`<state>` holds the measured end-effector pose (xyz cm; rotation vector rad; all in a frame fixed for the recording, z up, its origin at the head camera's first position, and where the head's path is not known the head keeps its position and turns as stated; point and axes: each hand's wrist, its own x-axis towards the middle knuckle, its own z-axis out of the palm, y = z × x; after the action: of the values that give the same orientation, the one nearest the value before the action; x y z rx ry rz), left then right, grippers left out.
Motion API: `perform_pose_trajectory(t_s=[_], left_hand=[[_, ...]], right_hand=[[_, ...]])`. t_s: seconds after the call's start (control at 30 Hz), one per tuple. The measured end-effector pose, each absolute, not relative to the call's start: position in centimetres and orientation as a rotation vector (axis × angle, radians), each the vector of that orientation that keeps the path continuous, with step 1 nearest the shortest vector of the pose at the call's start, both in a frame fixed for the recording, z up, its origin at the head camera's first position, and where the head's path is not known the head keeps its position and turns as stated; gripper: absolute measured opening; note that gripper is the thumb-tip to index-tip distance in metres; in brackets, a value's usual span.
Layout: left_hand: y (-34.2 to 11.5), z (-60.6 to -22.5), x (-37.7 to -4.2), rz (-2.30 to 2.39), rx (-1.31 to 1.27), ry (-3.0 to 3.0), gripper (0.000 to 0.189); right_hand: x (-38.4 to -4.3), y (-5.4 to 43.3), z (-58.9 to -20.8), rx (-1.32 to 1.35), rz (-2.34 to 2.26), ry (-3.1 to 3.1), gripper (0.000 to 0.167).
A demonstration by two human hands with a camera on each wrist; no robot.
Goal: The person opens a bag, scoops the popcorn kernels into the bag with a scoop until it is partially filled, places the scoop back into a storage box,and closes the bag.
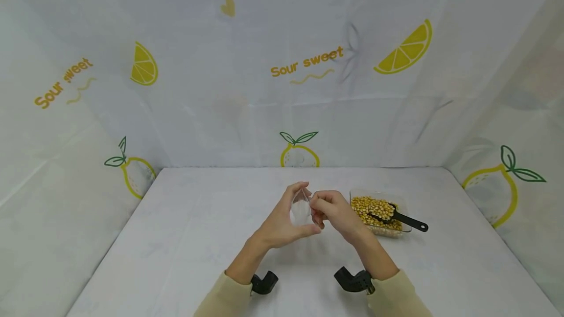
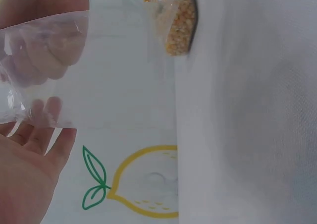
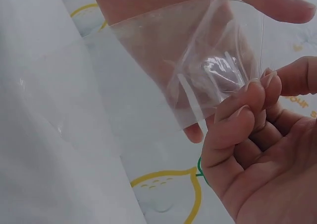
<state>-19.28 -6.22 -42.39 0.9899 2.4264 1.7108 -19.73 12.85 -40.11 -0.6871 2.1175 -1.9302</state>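
Observation:
A clear plastic bag [image 1: 300, 209] is held up above the table between both hands, its mouth spread apart in the head view. My left hand [image 1: 285, 219] curves round the bag, with the thumb on the near side and the fingers on the far side. In the left wrist view, the left fingertips overlap the edge of the clear film [image 2: 44, 70]. My right hand [image 1: 334, 209] pinches the bag's rim between thumb and fingertips; in the right wrist view, that film [image 3: 143, 50] stretches away from the pinch, across the left palm.
Right of the hands, a clear container [image 1: 411, 231] holds yellow corn kernels [image 1: 363, 204]. A black scoop [image 1: 410, 220] lies in it, filled with kernels, its handle over the right rim. A white cloth covers the table [image 1: 198, 209]; a lemon-print curtain [image 1: 246, 126] hangs behind.

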Motion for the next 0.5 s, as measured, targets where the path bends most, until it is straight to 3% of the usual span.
perform_pose_trajectory(t_s=[0.5], left_hand=[[-6.92, -42.17, -19.8, 1.552, 1.098, 2.716, 0.071]], right_hand=[[-19.75, 13.33, -39.71, -0.605, -1.864, 2.237, 0.03]])
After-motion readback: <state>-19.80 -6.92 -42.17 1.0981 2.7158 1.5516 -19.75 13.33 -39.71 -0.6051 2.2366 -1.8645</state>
